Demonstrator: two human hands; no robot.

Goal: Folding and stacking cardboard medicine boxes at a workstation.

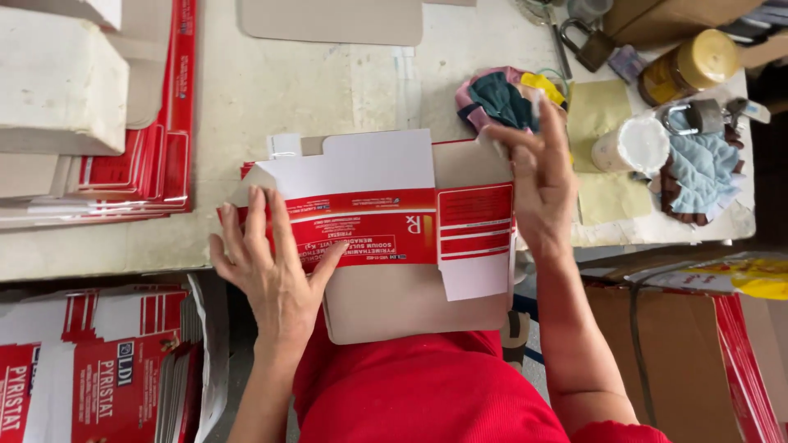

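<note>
A flat red-and-white carton (386, 217) was pressed onto a board (410, 303) by the open left hand (275, 262); its right flap edge was pinched by the right hand (538, 176) at the bench (287, 82).

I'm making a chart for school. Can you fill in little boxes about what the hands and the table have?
left hand: pressed flat on the red and white carton blank
right hand: fingers at the blank's far right corner
under the blank: tan board
table: cloth bundle, white cup, padlock, amber jar
lower left: stack of flat cartons
</note>
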